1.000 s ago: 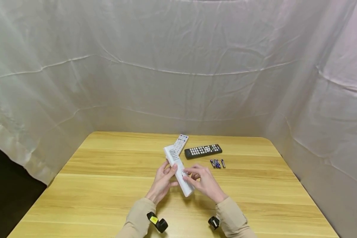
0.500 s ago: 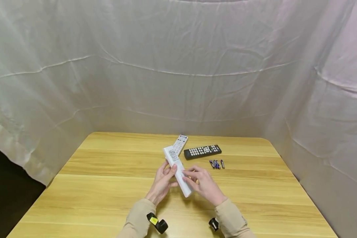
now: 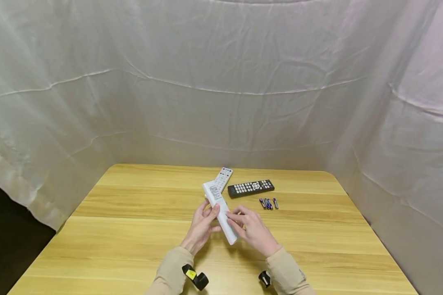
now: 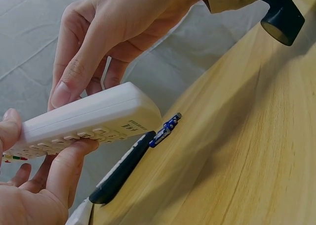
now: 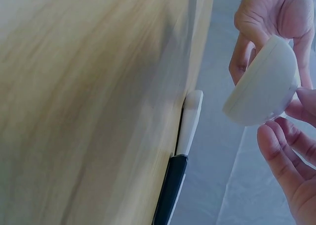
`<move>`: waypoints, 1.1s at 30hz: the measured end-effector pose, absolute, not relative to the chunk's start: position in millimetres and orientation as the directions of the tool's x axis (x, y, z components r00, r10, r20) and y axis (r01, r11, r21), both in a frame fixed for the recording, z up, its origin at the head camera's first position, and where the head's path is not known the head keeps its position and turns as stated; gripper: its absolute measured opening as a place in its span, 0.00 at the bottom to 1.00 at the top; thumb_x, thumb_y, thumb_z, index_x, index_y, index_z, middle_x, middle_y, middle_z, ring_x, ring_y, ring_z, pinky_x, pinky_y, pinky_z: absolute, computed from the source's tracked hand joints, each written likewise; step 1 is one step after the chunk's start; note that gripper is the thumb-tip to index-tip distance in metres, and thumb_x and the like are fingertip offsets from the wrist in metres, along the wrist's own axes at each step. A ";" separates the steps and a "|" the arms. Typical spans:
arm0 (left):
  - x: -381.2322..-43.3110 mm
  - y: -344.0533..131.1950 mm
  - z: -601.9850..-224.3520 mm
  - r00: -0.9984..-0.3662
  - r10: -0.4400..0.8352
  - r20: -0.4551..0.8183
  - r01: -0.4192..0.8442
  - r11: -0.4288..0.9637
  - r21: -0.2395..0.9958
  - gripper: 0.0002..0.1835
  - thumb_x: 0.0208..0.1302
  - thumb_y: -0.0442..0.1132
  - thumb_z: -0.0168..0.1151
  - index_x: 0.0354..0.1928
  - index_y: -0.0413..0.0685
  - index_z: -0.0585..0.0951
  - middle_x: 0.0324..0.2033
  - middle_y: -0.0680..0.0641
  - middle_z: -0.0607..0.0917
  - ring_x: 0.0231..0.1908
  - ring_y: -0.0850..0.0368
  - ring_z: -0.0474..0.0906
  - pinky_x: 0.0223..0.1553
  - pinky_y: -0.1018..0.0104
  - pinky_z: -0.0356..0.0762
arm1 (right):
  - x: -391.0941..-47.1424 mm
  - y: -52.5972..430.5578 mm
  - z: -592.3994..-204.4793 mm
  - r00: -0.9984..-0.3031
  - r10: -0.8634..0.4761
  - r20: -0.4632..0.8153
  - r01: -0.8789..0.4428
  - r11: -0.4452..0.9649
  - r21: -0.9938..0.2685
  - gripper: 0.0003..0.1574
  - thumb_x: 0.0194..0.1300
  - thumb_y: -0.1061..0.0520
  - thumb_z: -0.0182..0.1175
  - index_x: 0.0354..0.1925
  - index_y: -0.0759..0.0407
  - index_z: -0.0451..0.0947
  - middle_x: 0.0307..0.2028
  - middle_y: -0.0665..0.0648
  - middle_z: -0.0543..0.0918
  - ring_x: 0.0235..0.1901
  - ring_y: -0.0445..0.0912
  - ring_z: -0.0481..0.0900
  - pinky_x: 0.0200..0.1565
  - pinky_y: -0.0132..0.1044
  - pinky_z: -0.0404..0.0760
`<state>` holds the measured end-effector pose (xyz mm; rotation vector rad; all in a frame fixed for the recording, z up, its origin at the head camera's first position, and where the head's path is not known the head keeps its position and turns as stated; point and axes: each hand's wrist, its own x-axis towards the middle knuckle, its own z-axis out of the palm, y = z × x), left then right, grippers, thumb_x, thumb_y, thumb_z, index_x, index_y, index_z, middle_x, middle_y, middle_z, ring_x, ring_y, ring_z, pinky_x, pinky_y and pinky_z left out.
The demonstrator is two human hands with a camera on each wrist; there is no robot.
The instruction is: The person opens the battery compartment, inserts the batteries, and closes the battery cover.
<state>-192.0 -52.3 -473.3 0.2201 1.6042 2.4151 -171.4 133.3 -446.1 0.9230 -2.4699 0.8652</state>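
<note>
Left hand (image 3: pixel 200 228) grips white remote (image 3: pixel 223 220), back up, above table (image 3: pixel 133 237); my right hand (image 3: pixel 256 230) touches its back, cannot tell if pinching anything. Farther: batteries (image 3: pixel 268 204), black remote (image 3: pixel 249 189), then second white remote (image 3: pixel 223 178), buttons up.

Both forearms slant inward from the bottom of the head view — tan left sleeve (image 3: pixel 174 266), tan right sleeve (image 3: pixel 286 272), wrists bare beyond the cuffs. Left hand (image 3: pixel 200 225) in a firm hold, thumb laid on top, fingers bent underneath. Right hand (image 3: pixel 254 230) opposite, back of hand upward; index finger and thumb reach toward the left hand, tips near each other — remaining fingers folded below, partly hidden. Hands close together, not touching.
</note>
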 end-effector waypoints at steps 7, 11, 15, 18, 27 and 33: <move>-190.9 -53.4 -474.4 -0.961 0.278 -0.008 -0.115 -0.372 0.921 0.36 0.77 0.46 0.53 0.77 0.43 0.51 0.67 0.29 0.69 0.49 0.58 0.80 0.46 0.59 0.89 | -171.1 132.1 -448.5 -0.721 -0.474 0.505 -0.681 0.618 -0.393 0.16 0.66 0.62 0.65 0.52 0.65 0.84 0.40 0.57 0.84 0.28 0.38 0.76 0.29 0.20 0.79; -190.0 -53.6 -474.1 -0.960 0.279 -0.009 -0.120 -0.384 0.915 0.37 0.77 0.48 0.53 0.77 0.42 0.50 0.67 0.29 0.69 0.49 0.57 0.81 0.46 0.60 0.89 | -169.9 132.1 -449.8 -0.726 -0.471 0.501 -0.675 0.628 -0.388 0.17 0.67 0.61 0.64 0.53 0.64 0.84 0.39 0.56 0.83 0.27 0.36 0.74 0.27 0.19 0.77; -189.6 -53.6 -474.2 -0.960 0.281 -0.006 -0.121 -0.395 0.911 0.38 0.76 0.48 0.53 0.77 0.42 0.50 0.68 0.30 0.69 0.49 0.57 0.82 0.46 0.61 0.89 | -167.6 132.7 -450.7 -0.739 -0.464 0.489 -0.661 0.640 -0.392 0.19 0.68 0.59 0.63 0.56 0.62 0.82 0.38 0.54 0.82 0.27 0.34 0.71 0.26 0.19 0.75; -189.7 -53.7 -474.5 -0.959 0.284 -0.010 -0.127 -0.397 0.909 0.37 0.77 0.48 0.53 0.78 0.42 0.50 0.68 0.30 0.68 0.49 0.57 0.82 0.47 0.60 0.89 | -166.3 133.4 -451.8 -0.749 -0.460 0.478 -0.652 0.640 -0.406 0.20 0.69 0.58 0.62 0.57 0.62 0.81 0.37 0.52 0.81 0.26 0.32 0.69 0.25 0.19 0.74; -191.3 -54.7 -474.0 -0.958 0.287 -0.021 -0.136 -0.385 0.913 0.39 0.76 0.50 0.54 0.78 0.43 0.48 0.71 0.30 0.65 0.53 0.54 0.81 0.53 0.55 0.87 | -167.2 134.6 -454.6 -0.777 -0.433 0.457 -0.626 0.608 -0.488 0.21 0.70 0.58 0.61 0.59 0.62 0.80 0.37 0.52 0.82 0.26 0.30 0.69 0.25 0.21 0.75; -191.1 -56.0 -474.4 -0.959 0.281 -0.036 -0.142 -0.367 0.919 0.39 0.76 0.51 0.54 0.78 0.44 0.50 0.71 0.31 0.67 0.55 0.53 0.81 0.56 0.50 0.86 | -168.8 136.8 -457.5 -0.797 -0.428 0.426 -0.604 0.567 -0.560 0.22 0.72 0.56 0.60 0.61 0.61 0.79 0.35 0.51 0.81 0.27 0.30 0.68 0.25 0.23 0.75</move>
